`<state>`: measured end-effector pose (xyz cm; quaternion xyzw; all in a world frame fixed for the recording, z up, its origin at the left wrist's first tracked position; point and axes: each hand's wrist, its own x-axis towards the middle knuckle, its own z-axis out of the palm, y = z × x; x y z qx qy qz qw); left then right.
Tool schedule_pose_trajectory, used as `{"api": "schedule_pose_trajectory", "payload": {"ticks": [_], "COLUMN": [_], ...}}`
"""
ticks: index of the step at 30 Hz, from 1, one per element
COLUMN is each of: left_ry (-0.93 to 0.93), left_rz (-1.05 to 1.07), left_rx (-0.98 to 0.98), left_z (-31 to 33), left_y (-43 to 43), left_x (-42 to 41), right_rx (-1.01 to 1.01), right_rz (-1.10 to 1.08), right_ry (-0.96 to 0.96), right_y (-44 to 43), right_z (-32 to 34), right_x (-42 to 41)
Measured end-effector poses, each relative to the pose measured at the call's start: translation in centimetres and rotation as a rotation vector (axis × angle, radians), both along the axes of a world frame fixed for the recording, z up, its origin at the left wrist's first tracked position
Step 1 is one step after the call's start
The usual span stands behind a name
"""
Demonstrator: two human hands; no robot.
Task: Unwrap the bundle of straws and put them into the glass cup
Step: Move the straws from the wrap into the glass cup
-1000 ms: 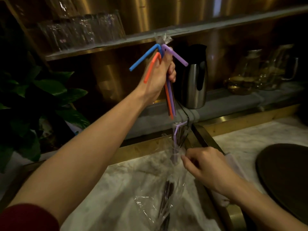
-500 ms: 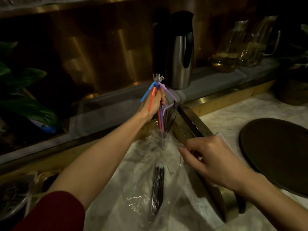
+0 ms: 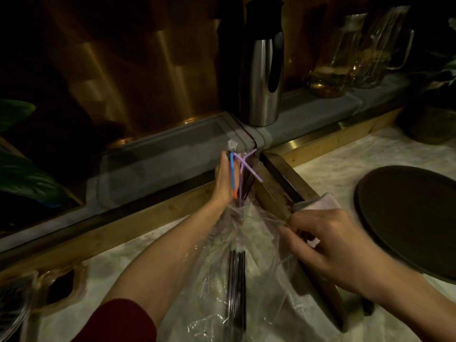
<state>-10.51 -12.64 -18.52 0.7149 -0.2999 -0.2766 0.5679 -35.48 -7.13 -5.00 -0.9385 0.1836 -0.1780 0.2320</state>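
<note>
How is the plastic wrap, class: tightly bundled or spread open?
Spread open: the wrap fans over the counter, the right hand pinches its edge, the left hand grips coloured straws above it. Dark straws lie inside.

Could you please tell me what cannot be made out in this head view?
Head view only.
1. Below the coloured straws: the left hand and plastic wrap hide what stands there.
2. Dark straws: count lost in dim light.
3. Glassware at lower left: cut off by the frame edge.

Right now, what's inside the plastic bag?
A bunch of dark straws lies inside the clear bag. The coloured straws in the left hand reach into its top. Crinkled plastic and glare hide their lower ends and the count.
</note>
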Motion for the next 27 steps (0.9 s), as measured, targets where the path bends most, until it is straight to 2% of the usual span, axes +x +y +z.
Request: {"api": "schedule_pose_trajectory", "payload": {"ticks": [7,13,16,22,27], "left_ry": [-0.385,-0.710,-0.759,-0.790,-0.917], "left_rz": [-0.077,-0.311,-0.386,-0.377,-0.334], "left_rx": [0.261,0.500,0.594,0.568,0.554], "left_z": [-0.9,1.3,2.5,6.0,10.7], "left_y": [0.7,0.7,1.3,3.4,7.0], "left_x": [0.2,1.8,2.4,3.2,2.7], "right_rx": [-0.019,-0.110,-0.113,-0.086,-0.131], "right_rz": [0.012,0.014,0.028,0.013,-0.020], "right_ry": [-0.024,0.000,0.008,0.046,0.011], "right_y": [-0.1,-0.3,-0.4,-0.4,0.4], "right_z": [0.1,0.6,0.9,1.3,1.3], "right_x": [0.8,1.7,2.0,2.9,4.2]}}
